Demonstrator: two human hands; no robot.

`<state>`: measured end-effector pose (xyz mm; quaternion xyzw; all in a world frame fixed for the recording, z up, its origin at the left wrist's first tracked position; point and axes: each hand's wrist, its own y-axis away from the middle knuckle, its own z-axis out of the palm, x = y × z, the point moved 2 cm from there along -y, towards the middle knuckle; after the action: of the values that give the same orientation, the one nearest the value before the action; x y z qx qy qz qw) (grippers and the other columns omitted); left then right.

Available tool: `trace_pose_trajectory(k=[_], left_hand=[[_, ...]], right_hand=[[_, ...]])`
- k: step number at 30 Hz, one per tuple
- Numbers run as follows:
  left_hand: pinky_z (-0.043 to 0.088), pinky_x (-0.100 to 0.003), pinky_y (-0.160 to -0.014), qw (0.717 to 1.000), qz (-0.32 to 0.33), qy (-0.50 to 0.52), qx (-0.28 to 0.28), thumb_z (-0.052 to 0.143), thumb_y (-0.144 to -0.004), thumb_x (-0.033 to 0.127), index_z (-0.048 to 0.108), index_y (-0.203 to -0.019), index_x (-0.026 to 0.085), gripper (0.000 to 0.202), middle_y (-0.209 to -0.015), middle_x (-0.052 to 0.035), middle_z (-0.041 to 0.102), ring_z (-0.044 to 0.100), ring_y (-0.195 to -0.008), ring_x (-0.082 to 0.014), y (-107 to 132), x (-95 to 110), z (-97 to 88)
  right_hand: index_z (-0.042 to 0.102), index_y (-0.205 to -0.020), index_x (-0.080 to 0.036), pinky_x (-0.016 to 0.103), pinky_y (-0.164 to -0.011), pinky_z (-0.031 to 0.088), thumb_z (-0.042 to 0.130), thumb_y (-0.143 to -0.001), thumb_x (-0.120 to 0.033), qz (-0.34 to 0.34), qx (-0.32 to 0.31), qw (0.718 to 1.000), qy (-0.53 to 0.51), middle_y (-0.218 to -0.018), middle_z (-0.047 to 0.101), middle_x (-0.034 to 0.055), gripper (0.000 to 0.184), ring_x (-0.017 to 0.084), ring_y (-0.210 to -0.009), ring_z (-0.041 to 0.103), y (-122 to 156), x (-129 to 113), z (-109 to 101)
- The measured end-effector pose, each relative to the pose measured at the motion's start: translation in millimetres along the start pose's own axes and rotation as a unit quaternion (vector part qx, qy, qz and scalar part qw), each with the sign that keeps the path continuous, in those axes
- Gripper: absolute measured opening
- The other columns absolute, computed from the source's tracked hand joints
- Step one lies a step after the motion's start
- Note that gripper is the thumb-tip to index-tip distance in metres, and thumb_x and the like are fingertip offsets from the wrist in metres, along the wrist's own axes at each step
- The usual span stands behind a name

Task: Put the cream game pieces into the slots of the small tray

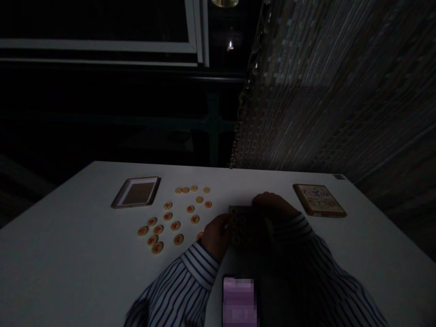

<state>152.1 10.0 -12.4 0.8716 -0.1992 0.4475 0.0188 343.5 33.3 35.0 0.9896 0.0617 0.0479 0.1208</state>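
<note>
The scene is dim. My left hand (pixel 216 236) is curled against the left side of a small dark box (pixel 243 225) holding round game pieces, on the white table (pixel 68 254). My right hand (pixel 274 204) grips the same box from its far right side, fingers bent over the edge. Several round cream game pieces (pixel 170 218) with red marks lie scattered on the table just left of my left hand. Both sleeves are white with blue stripes.
An empty box tray (pixel 138 193) lies at the back left of the table. A printed box lid (pixel 319 199) lies at the back right. A phone (pixel 238 302) rests near the front edge. A bead curtain (pixel 323 91) hangs behind.
</note>
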Motion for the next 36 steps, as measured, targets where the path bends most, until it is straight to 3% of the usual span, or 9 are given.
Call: trace_pose_trajectory(k=[6,11,16,21,24,29,36], left_hand=[[0.046,-0.029,-0.082,1.000,0.003,0.008,0.001,0.048,-0.072,0.015,0.057,-0.101,0.016,0.030,-0.098,-0.0048,0.064,0.058,-0.091,-0.0155,0,1,-0.9],[0.046,-0.028,-0.081,0.999,0.016,0.016,0.028,0.049,-0.073,0.018,0.057,-0.101,0.016,0.029,-0.099,-0.0058,0.063,0.058,-0.091,-0.0153,-1,8,-15.8],[0.045,-0.031,-0.085,0.994,0.033,-0.008,0.103,0.050,-0.074,0.023,0.058,-0.097,0.016,0.026,-0.100,-0.0069,0.062,0.057,-0.094,-0.0166,-8,1,-47.2],[0.048,-0.032,-0.079,0.984,0.017,-0.057,0.169,0.046,-0.076,0.031,0.056,-0.100,0.016,0.030,-0.103,-0.0081,0.060,0.059,-0.090,-0.0179,-21,-29,-88.4],[0.048,-0.033,-0.078,0.975,0.010,-0.099,0.197,0.045,-0.076,0.031,0.056,-0.100,0.016,0.030,-0.100,-0.0080,0.061,0.059,-0.090,-0.0191,-24,-47,-103.7],[0.047,-0.034,-0.080,0.960,0.035,-0.169,0.218,0.045,-0.076,0.027,0.056,-0.100,0.015,0.029,-0.097,-0.0086,0.062,0.057,-0.091,-0.0205,-21,-64,-103.6],[0.046,-0.036,-0.082,0.957,0.057,-0.203,0.198,0.044,-0.076,0.025,0.057,-0.098,0.013,0.029,-0.096,-0.0102,0.062,0.057,-0.090,-0.0208,-19,-68,-96.1]], right_hand=[[0.060,-0.097,-0.019,0.032,-0.064,0.043,0.042,-0.078,-0.022,-0.002,0.040,0.999,0.009,-0.091,0.062,0.0127,0.026,0.024,-0.082,0.059,2,2,3],[0.056,-0.104,-0.020,0.029,-0.075,0.040,0.044,-0.078,-0.026,-0.048,0.082,0.995,-0.012,-0.098,0.062,0.0089,0.029,0.020,-0.092,0.055,5,3,-2],[0.056,-0.103,-0.020,0.031,-0.074,0.040,0.038,-0.082,-0.030,-0.063,0.124,0.990,-0.021,-0.099,0.062,0.0080,0.030,0.021,-0.091,0.055,2,-8,-15],[0.057,-0.104,-0.020,0.029,-0.077,0.038,0.036,-0.083,-0.030,-0.070,0.156,0.984,-0.045,-0.101,0.061,0.0069,0.031,0.019,-0.093,0.054,-4,-20,-25],[0.057,-0.103,-0.019,0.028,-0.077,0.038,0.036,-0.082,-0.030,-0.090,0.148,0.984,-0.048,-0.099,0.062,0.0072,0.031,0.018,-0.092,0.054,-11,-28,-32],[0.058,-0.101,-0.019,0.027,-0.077,0.037,0.038,-0.080,-0.028,-0.126,0.119,0.984,-0.048,-0.100,0.062,0.0068,0.031,0.019,-0.092,0.055,-37,-46,-42],[0.054,-0.107,-0.018,0.029,-0.080,0.035,0.043,-0.076,-0.029,-0.153,0.087,0.983,-0.059,-0.107,0.058,0.0083,0.034,0.020,-0.099,0.051,-84,-79,-40]])
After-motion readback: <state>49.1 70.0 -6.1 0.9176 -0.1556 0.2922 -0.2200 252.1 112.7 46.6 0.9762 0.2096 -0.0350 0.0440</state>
